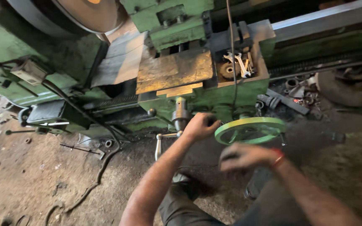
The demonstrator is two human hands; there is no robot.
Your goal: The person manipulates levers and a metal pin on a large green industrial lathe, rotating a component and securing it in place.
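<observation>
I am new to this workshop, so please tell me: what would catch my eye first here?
First, the big green lathe across the top, with its bright green handwheel near the middle. The left hand grips a crank handle beside that wheel, while the blurred right hand hovers below it. Wrenches lie in a tray on the carriage.

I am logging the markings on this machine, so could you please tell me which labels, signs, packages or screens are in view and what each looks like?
Small plate: on a box fixed to the green lathe body, at the left; pale, rectangular, tilted; its marks are too small to tell.
No packages, signs or screens show.
</observation>
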